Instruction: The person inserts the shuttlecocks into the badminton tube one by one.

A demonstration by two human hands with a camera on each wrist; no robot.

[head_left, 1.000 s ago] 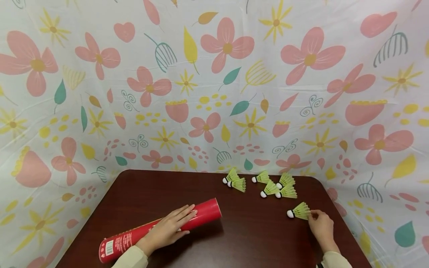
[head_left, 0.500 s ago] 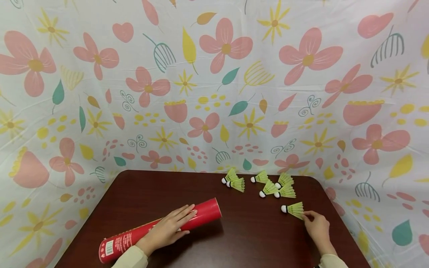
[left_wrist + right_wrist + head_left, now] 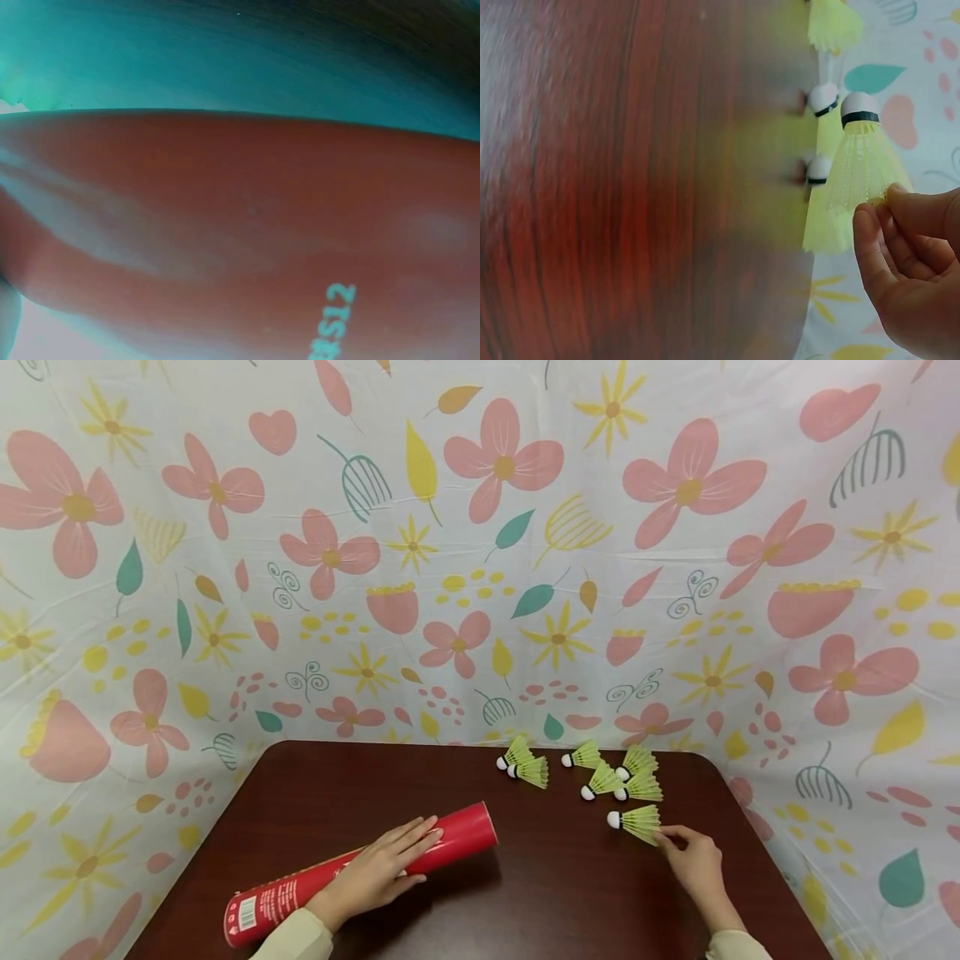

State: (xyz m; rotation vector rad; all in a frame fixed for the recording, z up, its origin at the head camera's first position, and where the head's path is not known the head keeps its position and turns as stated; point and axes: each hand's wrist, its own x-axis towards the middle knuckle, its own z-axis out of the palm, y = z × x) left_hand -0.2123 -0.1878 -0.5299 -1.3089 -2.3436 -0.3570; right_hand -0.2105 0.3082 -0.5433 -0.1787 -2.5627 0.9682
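A long red cardboard tube with a barcode near its left end lies slantwise on the dark brown table. My left hand rests on the tube's middle, fingers straight along the top and thumb toward its near side. In the left wrist view the tube fills most of the picture. My right hand pinches a yellow shuttlecock by the skirt's edge between thumb and fingertips. Its white cork points left in the head view; the right wrist view shows the shuttlecock cork up.
Toward the back right of the table lie several more yellow shuttlecocks, a pair at the left and a cluster at the right. A flower-printed white curtain surrounds the table's back and sides.
My right hand has moved left with the pinched shuttlecock, bringing it closer to the cluster's near side. The left hand and the tube have stayed in place.
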